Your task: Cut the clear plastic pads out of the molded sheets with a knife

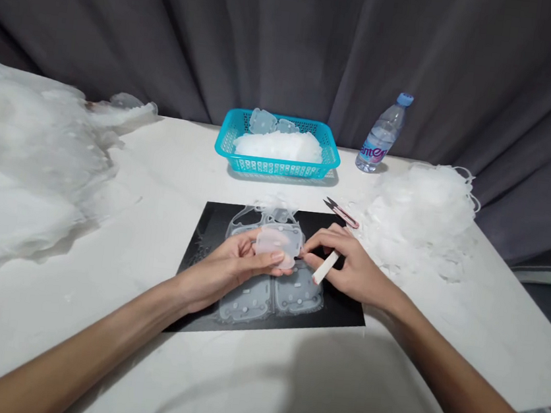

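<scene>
In my left hand is a small translucent plastic piece, rounded at the corners, gripped between thumb and fingers. My right hand is closed round a flat white stick that slants out of its palm. Its thumb and index fingertips meet at the piece's right edge; whether they pinch anything there is too small to tell. Below both hands, a sheet of joined translucent plastic pieces lies on a black mat. Thin plastic strips stick up at its far end.
A turquoise basket holding white plastic pieces stands behind the mat. Thread snips lie at the mat's far right. A water bottle stands farther back. Plastic heaps lie left and right on the white table.
</scene>
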The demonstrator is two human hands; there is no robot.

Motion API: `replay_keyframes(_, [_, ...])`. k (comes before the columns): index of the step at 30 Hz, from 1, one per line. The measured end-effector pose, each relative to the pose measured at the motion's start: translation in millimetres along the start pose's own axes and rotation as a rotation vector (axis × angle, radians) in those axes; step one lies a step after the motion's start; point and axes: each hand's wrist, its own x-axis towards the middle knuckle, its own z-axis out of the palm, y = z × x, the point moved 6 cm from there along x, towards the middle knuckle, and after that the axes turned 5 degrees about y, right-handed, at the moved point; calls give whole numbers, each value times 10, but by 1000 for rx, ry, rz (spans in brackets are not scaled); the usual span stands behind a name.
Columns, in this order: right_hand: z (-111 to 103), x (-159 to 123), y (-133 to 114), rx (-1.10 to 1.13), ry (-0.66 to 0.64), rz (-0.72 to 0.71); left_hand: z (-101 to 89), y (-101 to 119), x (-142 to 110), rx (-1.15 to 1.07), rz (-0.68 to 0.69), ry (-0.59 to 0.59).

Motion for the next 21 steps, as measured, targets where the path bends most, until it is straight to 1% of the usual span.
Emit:
replay_keyframes(2, [-31, -5, -48, 83, -67, 3, -37, 21, 22, 22, 21, -11])
replay_keyframes(3, [-41, -7, -61, 110, -77, 14, -56, 21, 29, 27, 25, -6])
replay_keyframes(6, [-33, -14, -70, 164, -44, 53, -82, 2, 37, 32, 23, 3])
replay_keyframes(11, [29, -36, -70, 227, 16, 72, -59, -18, 27, 8, 7, 1])
replay_keyframes(16, [44, -54, -62, 260, 17, 69, -30, -23, 27, -10, -23, -14])
replay_keyframes(21, [28, -59, -62, 259, 21, 55, -19, -12, 34, -16, -20, -26])
